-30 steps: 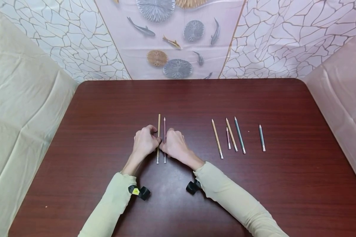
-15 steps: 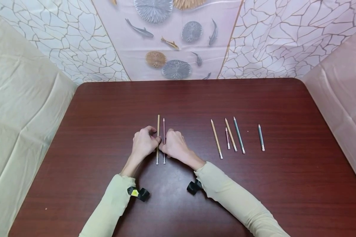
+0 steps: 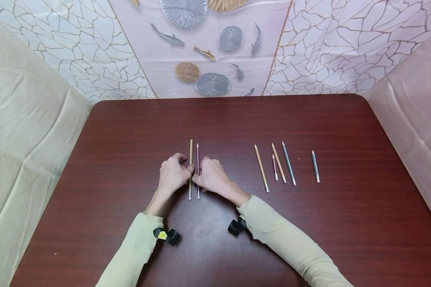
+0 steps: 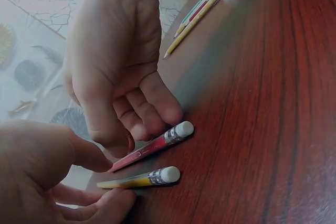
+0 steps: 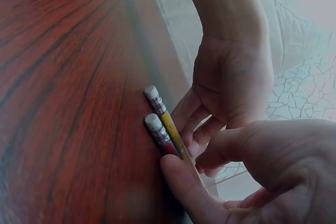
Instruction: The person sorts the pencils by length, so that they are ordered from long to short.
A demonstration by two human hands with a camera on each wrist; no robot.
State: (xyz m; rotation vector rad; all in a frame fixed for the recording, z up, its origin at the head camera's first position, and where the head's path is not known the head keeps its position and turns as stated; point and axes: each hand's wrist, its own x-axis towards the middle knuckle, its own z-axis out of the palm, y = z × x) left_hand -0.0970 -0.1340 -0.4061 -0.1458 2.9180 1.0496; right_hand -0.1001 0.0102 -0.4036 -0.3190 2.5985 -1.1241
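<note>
the left hand [image 3: 172, 173] has its thumb and fingers on either side of a yellow pencil [image 3: 191, 153], pinching it, while the right hand [image 3: 212, 175] grips a red pencil [image 3: 198, 155] in much the same way, its thumb and fingers bent about the shaft. the two pencils lie side by side on the dark red wooden table [image 3: 215, 255], nearly parallel, with a narrow gap between them; the yellow one is on the left and reaches a little further forward. both have white erasers on the near ends, in silvery metal collars, and the thumbs come close together between the shafts. well apart to the right lie five more pencils, erasers toward the person: a second yellow pencil [image 3: 261, 168], a short red pencil [image 3: 275, 167] just beside a third yellow pencil [image 3: 279, 163], a long teal pencil [image 3: 289, 163], and, out on its own, a short teal pencil [image 3: 315, 166]. light sleeves [image 3: 287, 243] cover both forearms, and a small black device [image 3: 172, 237] sits at each wrist. behind the table hangs a patterned cloth [image 3: 215, 44] with fish and round leaf shapes.
</note>
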